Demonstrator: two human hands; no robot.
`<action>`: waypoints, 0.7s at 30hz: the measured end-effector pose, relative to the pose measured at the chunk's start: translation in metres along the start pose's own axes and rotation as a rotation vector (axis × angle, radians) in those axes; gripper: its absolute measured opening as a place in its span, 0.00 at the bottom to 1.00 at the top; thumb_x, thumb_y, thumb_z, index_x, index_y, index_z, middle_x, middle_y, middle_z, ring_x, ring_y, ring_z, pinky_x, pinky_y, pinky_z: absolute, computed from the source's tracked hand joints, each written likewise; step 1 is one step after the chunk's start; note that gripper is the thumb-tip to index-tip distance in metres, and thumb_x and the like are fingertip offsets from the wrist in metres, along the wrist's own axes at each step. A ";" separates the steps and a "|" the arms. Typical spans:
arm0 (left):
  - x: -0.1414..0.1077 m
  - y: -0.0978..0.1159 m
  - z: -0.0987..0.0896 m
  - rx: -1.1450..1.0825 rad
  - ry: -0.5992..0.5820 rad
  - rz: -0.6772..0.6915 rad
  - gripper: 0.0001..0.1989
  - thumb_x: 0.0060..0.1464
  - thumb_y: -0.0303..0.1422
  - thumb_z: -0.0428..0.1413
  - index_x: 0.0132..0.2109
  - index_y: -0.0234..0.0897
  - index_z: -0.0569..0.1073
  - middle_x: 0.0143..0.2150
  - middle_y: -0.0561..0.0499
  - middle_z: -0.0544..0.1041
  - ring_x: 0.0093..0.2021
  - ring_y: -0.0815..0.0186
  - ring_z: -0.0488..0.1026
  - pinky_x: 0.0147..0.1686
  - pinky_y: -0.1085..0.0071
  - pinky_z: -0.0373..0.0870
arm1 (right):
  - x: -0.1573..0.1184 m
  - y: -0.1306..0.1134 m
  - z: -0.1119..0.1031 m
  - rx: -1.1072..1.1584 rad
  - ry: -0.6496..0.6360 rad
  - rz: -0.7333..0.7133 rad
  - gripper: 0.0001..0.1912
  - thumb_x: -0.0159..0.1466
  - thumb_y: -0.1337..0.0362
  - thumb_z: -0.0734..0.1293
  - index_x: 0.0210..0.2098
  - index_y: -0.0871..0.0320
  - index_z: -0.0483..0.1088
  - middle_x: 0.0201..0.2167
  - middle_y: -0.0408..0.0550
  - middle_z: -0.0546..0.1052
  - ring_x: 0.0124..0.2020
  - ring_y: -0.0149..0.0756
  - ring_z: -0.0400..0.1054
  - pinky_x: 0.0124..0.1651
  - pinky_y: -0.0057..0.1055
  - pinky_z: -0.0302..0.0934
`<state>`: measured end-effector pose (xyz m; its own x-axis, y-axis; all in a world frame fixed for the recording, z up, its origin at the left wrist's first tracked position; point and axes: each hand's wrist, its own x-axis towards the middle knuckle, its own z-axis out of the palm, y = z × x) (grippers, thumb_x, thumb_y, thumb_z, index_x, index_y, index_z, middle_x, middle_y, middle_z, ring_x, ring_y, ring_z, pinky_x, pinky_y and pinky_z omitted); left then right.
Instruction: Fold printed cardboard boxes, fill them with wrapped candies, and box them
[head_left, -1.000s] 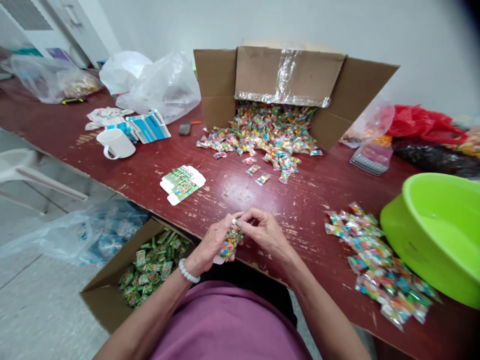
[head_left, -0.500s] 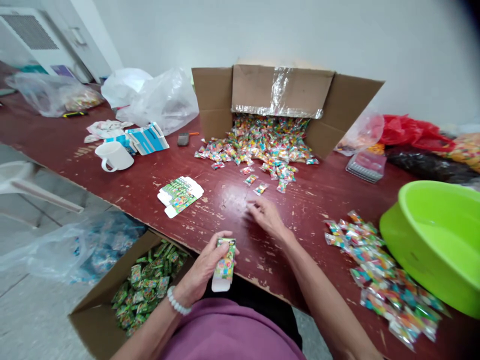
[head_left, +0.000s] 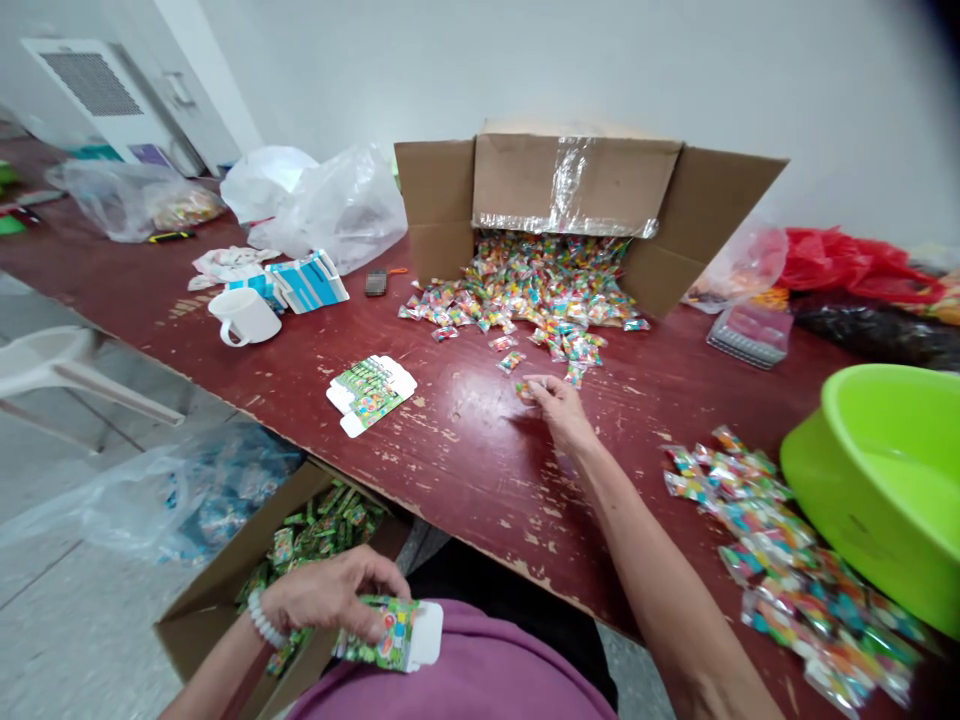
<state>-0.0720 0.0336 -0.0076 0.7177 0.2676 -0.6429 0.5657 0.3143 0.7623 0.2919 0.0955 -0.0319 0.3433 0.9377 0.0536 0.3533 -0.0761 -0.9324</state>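
Note:
My left hand (head_left: pixel 337 598) is closed round a small green printed carton (head_left: pixel 391 634), held low in front of my body. The carton lies tilted sideways and its white end flap sticks out to the right. Over the table, my right hand (head_left: pixel 559 408) pinches a small candy packet (head_left: pixel 524 393) between thumb and fingertips. Just beyond it, loose candy packets (head_left: pixel 512 361) lie in front of the heap of packets (head_left: pixel 555 280) spilling from a cardboard box (head_left: pixel 577 180). Flattened green cartons (head_left: pixel 373 392) lie in a stack to the left of my right hand.
A bright green basin (head_left: pixel 862 500) and a pile of candy packets (head_left: pixel 795 560) are on the right. Below the table edge, an open cardboard box (head_left: pixel 196 610) holds filled green cartons (head_left: pixel 319 530). A white mug (head_left: pixel 251 317) stands at the left; a plastic chair (head_left: pixel 67 370) is beyond.
My left hand has moved left and down with the carton, which has turned sideways. My right hand has moved forward and now has a candy packet in its fingertips. The view has shifted slightly.

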 end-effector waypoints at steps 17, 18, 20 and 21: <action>0.042 0.073 0.053 -0.396 0.342 0.404 0.19 0.50 0.27 0.57 0.51 0.38 0.69 0.39 0.52 0.72 0.31 0.69 0.71 0.31 0.72 0.73 | -0.109 -0.068 0.019 0.291 -0.418 -0.051 0.09 0.62 0.59 0.69 0.39 0.55 0.79 0.37 0.45 0.80 0.38 0.35 0.72 0.44 0.31 0.65; 0.043 0.073 0.053 -0.411 0.355 0.407 0.19 0.49 0.27 0.57 0.50 0.39 0.69 0.38 0.52 0.72 0.30 0.70 0.70 0.30 0.72 0.73 | -0.109 -0.066 0.019 0.328 -0.397 -0.038 0.10 0.62 0.59 0.69 0.41 0.54 0.78 0.38 0.44 0.80 0.38 0.35 0.73 0.43 0.31 0.65; 0.043 0.072 0.054 -0.419 0.378 0.410 0.19 0.49 0.27 0.57 0.49 0.39 0.70 0.36 0.53 0.72 0.29 0.70 0.70 0.30 0.72 0.72 | -0.109 -0.062 0.021 0.390 -0.322 -0.003 0.12 0.61 0.58 0.71 0.43 0.55 0.77 0.37 0.44 0.80 0.35 0.34 0.73 0.40 0.29 0.66; 0.043 0.072 0.054 -0.413 0.390 0.413 0.18 0.49 0.28 0.57 0.49 0.39 0.70 0.36 0.53 0.72 0.29 0.70 0.70 0.30 0.72 0.72 | -0.109 -0.060 0.021 0.381 -0.282 -0.002 0.12 0.60 0.58 0.71 0.42 0.55 0.76 0.36 0.44 0.80 0.34 0.33 0.73 0.38 0.29 0.66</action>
<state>0.0215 0.0181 0.0241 0.5987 0.7225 -0.3458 0.0227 0.4162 0.9090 0.2145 0.0051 0.0106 0.0742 0.9972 0.0055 -0.0088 0.0062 -0.9999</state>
